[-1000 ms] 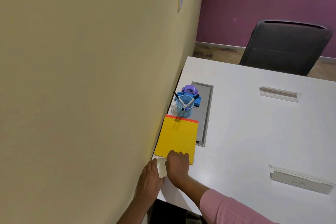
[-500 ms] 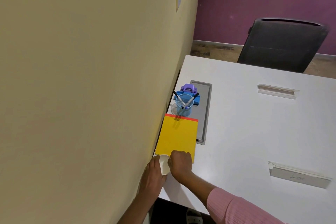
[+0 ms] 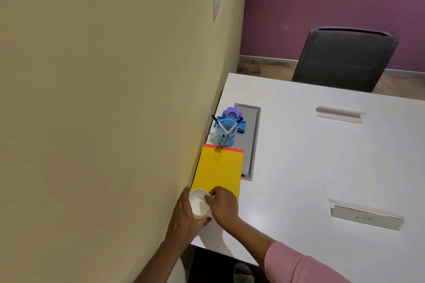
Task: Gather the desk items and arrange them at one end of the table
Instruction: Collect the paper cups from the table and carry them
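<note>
I am holding the white paper cup (image 3: 199,205) between both hands at the near end of the table (image 3: 310,167), against the wall and touching the yellow pad's (image 3: 218,171) near edge. My left hand (image 3: 187,216) is curled around its wall side; my right hand (image 3: 224,205) is pinching its rim. The cup's mouth is facing up, slightly tilted. Both forearms are angling in from below.
</note>
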Tool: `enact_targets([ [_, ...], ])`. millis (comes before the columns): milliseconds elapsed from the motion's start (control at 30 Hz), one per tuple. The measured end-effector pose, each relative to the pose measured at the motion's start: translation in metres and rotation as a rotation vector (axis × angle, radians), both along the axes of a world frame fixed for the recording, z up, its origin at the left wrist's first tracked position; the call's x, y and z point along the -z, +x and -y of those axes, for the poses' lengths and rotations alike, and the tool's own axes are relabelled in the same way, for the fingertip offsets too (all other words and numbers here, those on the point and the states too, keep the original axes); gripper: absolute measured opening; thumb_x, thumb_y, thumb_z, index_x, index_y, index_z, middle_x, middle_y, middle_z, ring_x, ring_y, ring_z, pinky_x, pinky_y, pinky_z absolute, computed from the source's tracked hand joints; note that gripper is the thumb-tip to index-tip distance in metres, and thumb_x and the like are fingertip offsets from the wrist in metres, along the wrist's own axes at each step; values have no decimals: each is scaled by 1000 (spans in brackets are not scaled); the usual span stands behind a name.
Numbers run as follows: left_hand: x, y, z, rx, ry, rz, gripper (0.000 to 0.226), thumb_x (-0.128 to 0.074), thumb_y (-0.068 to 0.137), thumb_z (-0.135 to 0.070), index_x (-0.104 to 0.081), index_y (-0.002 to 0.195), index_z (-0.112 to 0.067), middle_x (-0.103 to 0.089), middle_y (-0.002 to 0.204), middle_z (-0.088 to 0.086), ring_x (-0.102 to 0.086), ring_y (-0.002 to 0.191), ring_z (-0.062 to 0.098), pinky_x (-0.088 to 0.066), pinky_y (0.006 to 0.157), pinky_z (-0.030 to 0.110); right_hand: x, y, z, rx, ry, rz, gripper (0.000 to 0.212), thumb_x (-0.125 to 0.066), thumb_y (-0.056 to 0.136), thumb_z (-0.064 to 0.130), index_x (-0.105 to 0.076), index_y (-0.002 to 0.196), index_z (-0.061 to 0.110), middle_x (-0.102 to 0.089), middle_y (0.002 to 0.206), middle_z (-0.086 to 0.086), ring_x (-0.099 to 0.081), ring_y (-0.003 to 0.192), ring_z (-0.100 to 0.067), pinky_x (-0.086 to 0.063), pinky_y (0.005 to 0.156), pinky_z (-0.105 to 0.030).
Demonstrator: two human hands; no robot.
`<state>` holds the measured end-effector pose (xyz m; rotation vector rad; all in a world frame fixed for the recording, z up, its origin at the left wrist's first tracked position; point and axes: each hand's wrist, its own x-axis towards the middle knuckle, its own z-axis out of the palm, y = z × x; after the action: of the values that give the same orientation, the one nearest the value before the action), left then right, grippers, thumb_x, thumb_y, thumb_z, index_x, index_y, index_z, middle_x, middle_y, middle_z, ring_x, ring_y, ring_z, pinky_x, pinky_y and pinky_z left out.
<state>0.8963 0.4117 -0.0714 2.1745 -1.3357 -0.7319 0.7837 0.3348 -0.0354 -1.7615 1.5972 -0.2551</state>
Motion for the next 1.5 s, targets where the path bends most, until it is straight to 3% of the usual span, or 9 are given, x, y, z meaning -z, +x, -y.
enact_targets([
  [100,-16,0,-2,8,-21,-10,122,-88,57,-48,-17,149,-13,-29,154,10,-35,139,28,-33,111,39,-9,-6,-1,62,5,53,23,-61,88,38,-68,96,17,-72,101,-1,-62,90,-19,-46,77,-30],
  [233,-37,-6,-9,42,-24,-11,124,-86,58,-53,-13,150,-12,-22,158,8,-26,143,26,-28,114,37,-25,-22,-4,131,-19,93,24,-63,88,39,-68,98,18,-71,103,0,-60,88,-17,-43,70,-26],
  [367,-52,-20,-19,128,-40,34,123,-76,61,-65,-10,151,-13,-15,160,8,-19,146,25,-24,116,39,-40,-49,-12,202,-25,124,25,-64,87,38,-68,101,18,-71,106,1,-62,95,-19,-48,76,-30],
  [533,-64,-52,-27,276,-81,110,121,-30,63,-94,-4,152,-15,-3,162,4,-4,149,21,-12,120,37,-57,-96,-33,305,-61,149,21,-65,86,37,-68,96,19,-71,106,1,-62,92,-18,-41,70,-28],
  [633,-67,-74,-26,366,-109,164,124,-10,58,-99,1,152,-19,5,162,3,6,149,19,-2,119,36,-66,-129,-46,374,-88,155,20,-65,86,37,-68,95,19,-71,104,2,-62,91,-17,-41,70,-28],
  [933,-84,-168,-10,591,-167,268,86,-24,88,-71,-5,153,-19,0,163,5,6,149,20,7,116,35,-86,-240,-66,590,-137,161,18,-66,86,36,-67,93,19,-70,97,4,-63,87,-16,-46,72,-28],
  [1233,-102,-249,18,780,-175,308,80,-19,92,-66,4,153,-18,10,162,4,14,148,18,9,119,39,-96,-340,-65,749,-181,178,15,-65,87,31,-65,86,16,-67,85,3,-60,75,-16,-45,66,-28],
  [1500,-85,-319,50,880,-131,418,80,-21,95,-64,-2,153,-13,1,163,9,5,149,24,2,121,42,-81,-457,-48,875,-192,122,14,-56,89,20,-68,90,13,-69,92,-2,-61,79,-21,-46,67,-28],
])
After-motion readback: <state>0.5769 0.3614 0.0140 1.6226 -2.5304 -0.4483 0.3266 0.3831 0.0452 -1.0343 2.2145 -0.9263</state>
